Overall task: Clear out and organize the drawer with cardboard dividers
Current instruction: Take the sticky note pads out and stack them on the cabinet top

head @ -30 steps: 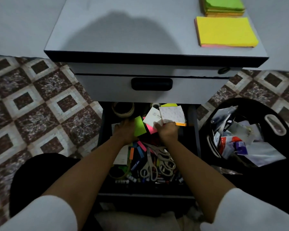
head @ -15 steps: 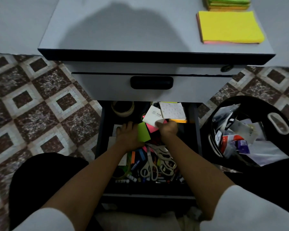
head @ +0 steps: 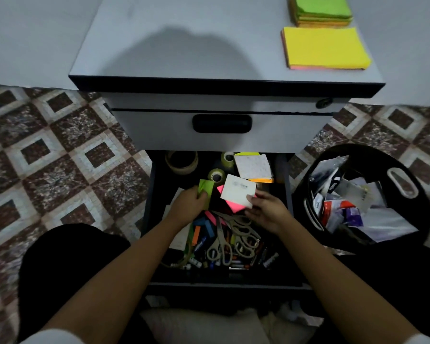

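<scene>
Both grips have come back toward me out of the rear of the drawer (head: 148, 207) in the last second. Each has brought paper with it.

- Left grip (head: 189, 207): thumb and fingers pinch the green note pad (head: 206, 188), which sticks up past the fingertips. A second ago that pad only lay beside this hand.
- Right grip (head: 266, 212): pinches the near right corner of the white card (head: 237, 191). The pink pad (head: 233, 206) shows beneath it. Whether the two are stuck together I cannot tell.
- White-topped pad on orange (head: 253, 167): stayed put, beyond the right grip at the back of the drawer.

Reading: the clearing-out is still on, with loose pads being gathered. No cardboard dividers in sight, so I judge the organizing not begun.

Edges and room:
- Drawer sits low under the closed upper drawer front (head: 221, 135), which overhangs just past both grips. A straight lift would meet it, so pull toward me first.
- Tape rolls (head: 181, 162) lie beyond the left grip. A smaller one (head: 216, 175) sits between the two grips, just past the green pad.
- Scissors (head: 236, 234) and pens lie heaped just nearer me than both grips. Handles point my way, blades toward the hands. Low passes risk snagging.
- Black bin (head: 372, 155), stuffed with wrappers, stands right of the right grip, outside the drawer wall.
- Bench top (head: 209, 45), up and beyond, has open surface left of the yellow stack (head: 325, 48) and green stack (head: 320, 8).
</scene>
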A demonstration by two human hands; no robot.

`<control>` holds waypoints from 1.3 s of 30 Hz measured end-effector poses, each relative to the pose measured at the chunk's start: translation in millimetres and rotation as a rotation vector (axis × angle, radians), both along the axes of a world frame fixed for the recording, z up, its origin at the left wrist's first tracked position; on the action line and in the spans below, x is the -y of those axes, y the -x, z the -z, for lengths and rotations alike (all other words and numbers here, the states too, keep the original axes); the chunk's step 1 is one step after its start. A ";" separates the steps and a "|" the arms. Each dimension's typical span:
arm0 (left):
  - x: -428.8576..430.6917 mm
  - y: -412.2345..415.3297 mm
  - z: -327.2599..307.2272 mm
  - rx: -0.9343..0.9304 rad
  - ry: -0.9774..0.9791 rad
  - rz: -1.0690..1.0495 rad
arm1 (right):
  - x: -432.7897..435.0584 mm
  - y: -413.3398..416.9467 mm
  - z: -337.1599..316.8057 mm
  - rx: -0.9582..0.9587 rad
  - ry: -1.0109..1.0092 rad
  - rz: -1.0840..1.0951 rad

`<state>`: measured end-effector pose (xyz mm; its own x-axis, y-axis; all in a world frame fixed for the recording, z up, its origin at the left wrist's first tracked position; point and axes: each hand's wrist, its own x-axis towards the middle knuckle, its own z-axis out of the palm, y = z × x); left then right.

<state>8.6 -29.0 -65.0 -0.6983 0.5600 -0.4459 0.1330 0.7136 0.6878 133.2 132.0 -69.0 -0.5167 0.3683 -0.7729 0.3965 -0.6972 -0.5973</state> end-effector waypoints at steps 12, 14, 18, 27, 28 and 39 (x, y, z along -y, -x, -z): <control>1.9 -43.6 -16.8 0.706 -0.538 -0.541 | 41.6 -6.1 -9.4 0.019 -0.318 -0.137; 2.0 -47.5 -16.2 0.719 -0.549 -0.606 | 49.3 -6.8 -9.8 0.072 -0.433 -0.140; 4.1 -49.7 -18.1 0.738 -0.541 -0.633 | 55.9 -11.6 -10.9 0.091 -0.493 -0.143; 14.5 -47.2 -14.9 0.643 -0.469 -0.563 | 36.6 -23.3 -22.3 0.063 -0.551 -0.268; 13.6 -48.4 -15.9 0.637 -0.463 -0.548 | 37.5 -22.9 -22.6 0.087 -0.593 -0.299; -11.7 -67.9 -20.8 0.424 -0.264 -0.471 | 70.3 -14.5 -23.2 0.157 -0.788 -0.485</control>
